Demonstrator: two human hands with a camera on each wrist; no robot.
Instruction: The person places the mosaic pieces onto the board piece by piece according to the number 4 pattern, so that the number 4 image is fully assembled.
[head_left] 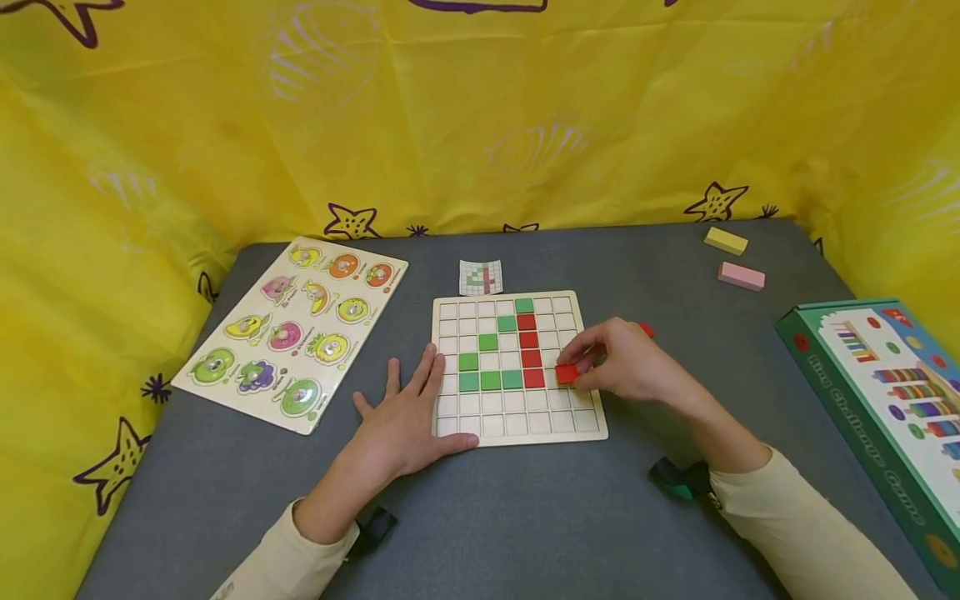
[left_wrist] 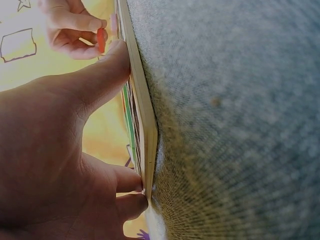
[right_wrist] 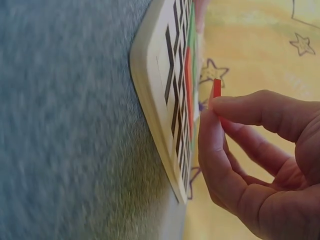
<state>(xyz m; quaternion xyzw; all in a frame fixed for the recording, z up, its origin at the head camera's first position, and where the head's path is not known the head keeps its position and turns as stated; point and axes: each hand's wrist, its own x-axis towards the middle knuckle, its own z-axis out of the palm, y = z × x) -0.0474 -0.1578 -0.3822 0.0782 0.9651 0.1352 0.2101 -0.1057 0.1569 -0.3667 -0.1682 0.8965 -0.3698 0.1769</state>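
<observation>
A light wooden grid board [head_left: 491,427] lies on the grey table, with green tiles [head_left: 488,342] and a column of red tiles [head_left: 529,340] set in its squares. My right hand [head_left: 626,362] pinches a small red square tile [head_left: 566,374] between thumb and fingertips, over the board's right side. In the right wrist view that tile [right_wrist: 217,89] shows edge-on, held up off the grid. My left hand [head_left: 401,425] rests at the board's near left corner, fingers spread along the left edge and thumb on the front edge. Behind the right hand, another red piece [head_left: 646,330] is mostly hidden.
A small pattern card [head_left: 481,278] lies just beyond the board. To the left is a fruit puzzle board [head_left: 288,337]. A yellow block [head_left: 725,241] and a pink block [head_left: 742,276] lie at the far right, near a green game box [head_left: 870,417]. Yellow cloth [head_left: 465,125] hangs behind.
</observation>
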